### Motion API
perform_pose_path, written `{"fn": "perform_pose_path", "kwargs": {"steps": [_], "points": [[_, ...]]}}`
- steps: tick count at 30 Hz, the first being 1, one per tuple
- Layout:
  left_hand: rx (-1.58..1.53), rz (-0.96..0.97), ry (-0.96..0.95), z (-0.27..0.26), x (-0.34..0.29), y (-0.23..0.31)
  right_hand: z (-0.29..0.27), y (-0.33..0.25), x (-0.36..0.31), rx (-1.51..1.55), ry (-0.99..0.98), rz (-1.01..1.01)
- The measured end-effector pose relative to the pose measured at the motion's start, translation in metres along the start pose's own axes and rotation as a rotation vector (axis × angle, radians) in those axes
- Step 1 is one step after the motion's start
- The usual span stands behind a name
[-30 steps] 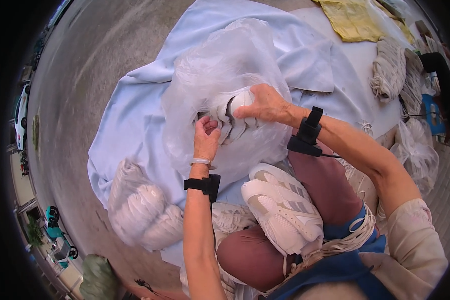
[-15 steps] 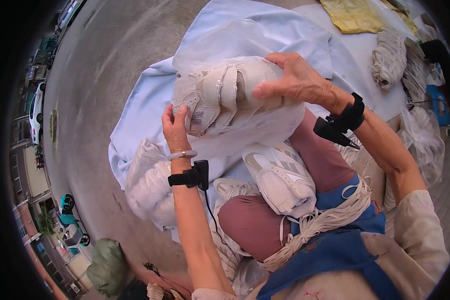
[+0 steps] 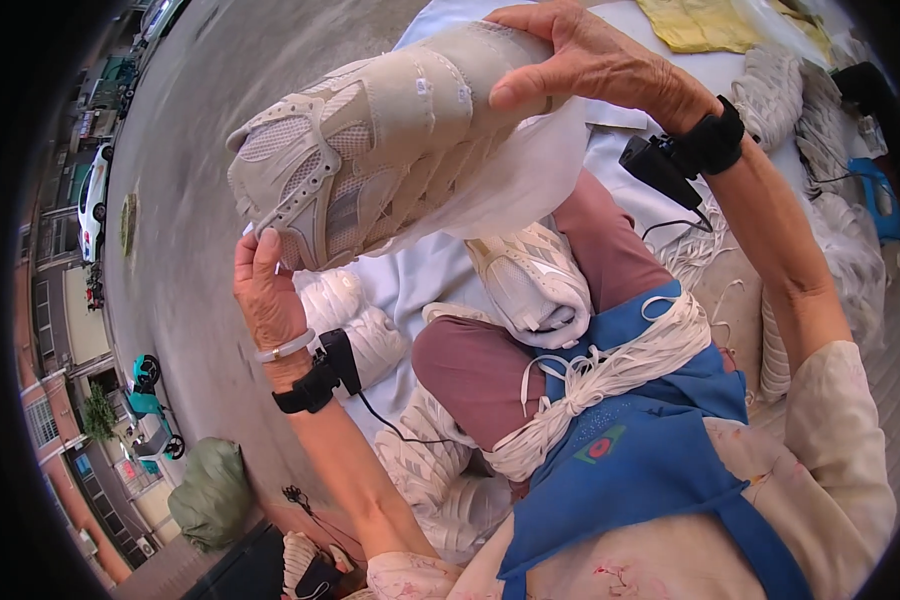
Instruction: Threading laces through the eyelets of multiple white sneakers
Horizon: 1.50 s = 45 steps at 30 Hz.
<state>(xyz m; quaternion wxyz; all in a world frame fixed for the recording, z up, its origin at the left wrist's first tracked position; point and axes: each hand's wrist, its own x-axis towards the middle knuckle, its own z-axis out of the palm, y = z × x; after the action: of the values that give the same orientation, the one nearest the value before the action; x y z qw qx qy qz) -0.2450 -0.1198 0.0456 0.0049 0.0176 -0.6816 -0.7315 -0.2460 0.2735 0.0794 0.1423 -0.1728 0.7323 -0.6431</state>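
A nested stack of beige and grey sneaker uppers (image 3: pixel 400 130) is held up in front of me, slanting from lower left to upper right. My left hand (image 3: pixel 270 305) pinches its lower left end between thumb and fingers. At the upper right end, my right hand (image 3: pixel 595 60) grips with the thumb on the near face and fingers over the top. Thin clear plastic (image 3: pixel 515 180) hangs from the stack's underside. Across my thighs lies a rolled white sneaker upper (image 3: pixel 540 285), and a bundle of off-white laces (image 3: pixel 620 385) rests on my blue apron (image 3: pixel 620 470).
A pale blue cloth (image 3: pixel 410 285) covers the ground ahead, with plastic-wrapped white uppers (image 3: pixel 355 325) on it. More uppers (image 3: pixel 425 450) sit by my left leg. Upper right are a yellow sack (image 3: pixel 700 25) and further bundles (image 3: pixel 770 95). A green sack (image 3: pixel 210 490) stands lower left.
Both hands have lifted the stack up and to the left, closer to view. The plastic that surrounded it now shows mainly below it.
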Motion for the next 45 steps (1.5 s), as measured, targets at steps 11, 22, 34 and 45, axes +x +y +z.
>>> {"fn": "perform_pose_path", "kwargs": {"steps": [11, 22, 34, 45], "points": [[0.261, 0.527, 0.285, -0.005, -0.07, 0.098, 0.034, -0.068, 0.005, 0.199, -0.012, -0.305], [0.398, 0.273, -0.069, -0.001, -0.184, 0.095, 0.029, 0.0, -0.04, 0.255, -0.276, -0.048], [0.648, -0.159, -0.163, 0.048, -0.268, 0.083, 0.12, 0.136, -0.037, 0.753, -0.313, 0.396], [0.957, -0.02, -0.122, 0.058, -0.259, 0.055, 0.13, 0.163, -0.012, 0.165, -0.169, 0.258]]}}
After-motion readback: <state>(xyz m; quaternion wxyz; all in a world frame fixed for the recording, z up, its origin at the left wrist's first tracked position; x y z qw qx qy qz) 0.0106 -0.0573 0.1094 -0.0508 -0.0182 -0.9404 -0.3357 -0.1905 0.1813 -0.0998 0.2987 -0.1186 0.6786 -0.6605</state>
